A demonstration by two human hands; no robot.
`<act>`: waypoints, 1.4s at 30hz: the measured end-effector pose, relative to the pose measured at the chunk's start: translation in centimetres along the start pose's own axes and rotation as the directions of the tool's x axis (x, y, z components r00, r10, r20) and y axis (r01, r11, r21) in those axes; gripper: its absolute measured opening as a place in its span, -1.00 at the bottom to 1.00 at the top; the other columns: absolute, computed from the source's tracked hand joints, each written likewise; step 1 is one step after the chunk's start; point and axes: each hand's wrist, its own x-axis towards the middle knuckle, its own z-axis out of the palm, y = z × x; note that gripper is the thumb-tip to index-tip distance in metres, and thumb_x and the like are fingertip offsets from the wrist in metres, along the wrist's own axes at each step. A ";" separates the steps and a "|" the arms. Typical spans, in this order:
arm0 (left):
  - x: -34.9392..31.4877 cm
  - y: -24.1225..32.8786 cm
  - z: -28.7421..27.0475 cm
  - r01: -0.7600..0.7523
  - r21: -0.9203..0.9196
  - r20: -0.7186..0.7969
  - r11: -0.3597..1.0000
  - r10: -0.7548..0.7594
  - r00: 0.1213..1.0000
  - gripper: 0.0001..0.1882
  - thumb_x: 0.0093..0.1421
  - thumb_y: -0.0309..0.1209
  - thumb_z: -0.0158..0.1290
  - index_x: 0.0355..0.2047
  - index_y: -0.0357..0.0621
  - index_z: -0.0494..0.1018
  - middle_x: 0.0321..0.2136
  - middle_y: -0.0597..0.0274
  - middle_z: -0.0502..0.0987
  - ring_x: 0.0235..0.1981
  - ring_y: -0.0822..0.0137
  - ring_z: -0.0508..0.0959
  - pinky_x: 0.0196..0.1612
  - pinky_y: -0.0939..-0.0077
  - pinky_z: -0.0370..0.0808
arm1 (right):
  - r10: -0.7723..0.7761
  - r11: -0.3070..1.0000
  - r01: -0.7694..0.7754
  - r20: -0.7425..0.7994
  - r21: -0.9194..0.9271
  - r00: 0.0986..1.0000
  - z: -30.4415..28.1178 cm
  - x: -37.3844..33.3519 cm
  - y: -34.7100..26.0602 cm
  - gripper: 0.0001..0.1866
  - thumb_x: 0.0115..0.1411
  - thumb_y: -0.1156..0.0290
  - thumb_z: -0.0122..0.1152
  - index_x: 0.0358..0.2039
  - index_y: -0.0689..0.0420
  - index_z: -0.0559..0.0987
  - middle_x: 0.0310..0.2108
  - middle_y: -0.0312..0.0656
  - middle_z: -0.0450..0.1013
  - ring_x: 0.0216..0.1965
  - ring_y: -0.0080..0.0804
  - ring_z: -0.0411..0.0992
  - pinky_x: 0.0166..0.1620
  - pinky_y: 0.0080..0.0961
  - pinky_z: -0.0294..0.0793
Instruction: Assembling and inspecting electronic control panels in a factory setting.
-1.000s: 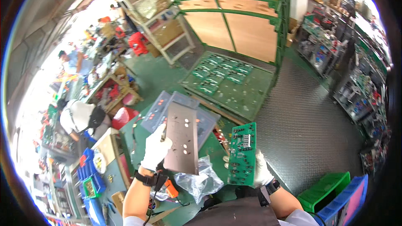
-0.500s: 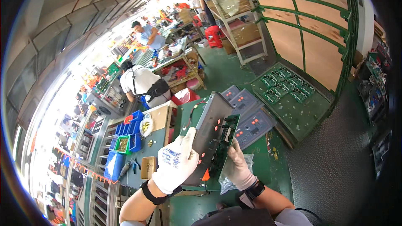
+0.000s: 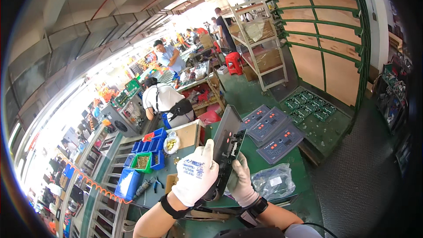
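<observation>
A grey control panel (image 3: 227, 125) stands tilted on edge between my hands, with a dark circuit board (image 3: 235, 150) on its right-hand face. My white-gloved left hand (image 3: 194, 178) is closed on the panel's left edge, its fingertips pointing up. On the other side, my gloved right hand (image 3: 241, 184) grips the lower edge by the board. The panel's lower end is partly hidden by the left hand. To the right on the green table lie several flat control panels (image 3: 280, 143), printed side up. A clear plastic bag (image 3: 273, 181) lies near my right hand.
Blue bins (image 3: 128, 185) and a green bin of small parts (image 3: 142, 162) sit at the left, beside pliers (image 3: 157, 184) and a grey screwdriver (image 3: 144, 187). Several circuit boards (image 3: 308, 105) lie on a green platform at the far right. A bent-over person (image 3: 165, 99) works ahead.
The view has swung, shifting the surroundings. The held panel is turned more edge-on and lower, both hands still on it. More of the plastic bag shows.
</observation>
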 end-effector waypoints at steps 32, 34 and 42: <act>3.5 -1.7 2.6 0.571 -0.733 0.521 0.369 -0.235 0.820 -0.14 0.23 -0.19 0.02 0.37 -0.29 -0.16 0.37 0.01 -0.09 0.39 0.25 -0.08 0.36 0.39 -0.11 | 0.040 0.955 0.007 0.152 -0.298 0.988 4.6 6.2 1.2 -0.33 0.41 -0.10 -0.45 0.34 0.10 0.03 0.26 -0.11 0.11 0.29 -0.28 0.10 0.31 -0.35 0.07; 1.3 -2.1 3.9 0.612 -0.785 0.558 0.090 -0.326 0.763 -0.29 0.26 -0.36 -0.13 0.37 -0.25 -0.11 0.27 0.13 0.16 0.28 0.35 0.18 0.31 0.45 0.08 | 0.041 0.836 0.042 0.138 -0.548 0.990 3.0 6.6 1.7 -0.29 0.40 -0.06 -0.39 0.31 0.28 0.00 0.29 0.07 0.03 0.32 -0.12 0.03 0.33 -0.30 0.00; -13.3 -3.9 14.5 0.357 -0.697 0.711 -0.622 -0.661 0.240 -0.64 0.25 -0.39 0.08 0.04 -0.20 0.42 -0.12 0.29 0.53 -0.14 0.42 0.53 -0.05 0.47 0.47 | 0.405 -0.160 0.318 0.232 -0.935 0.885 -8.6 1.8 7.7 -0.34 0.23 0.12 0.05 0.21 0.28 0.19 0.24 0.30 0.08 0.20 0.27 0.13 0.20 0.07 0.13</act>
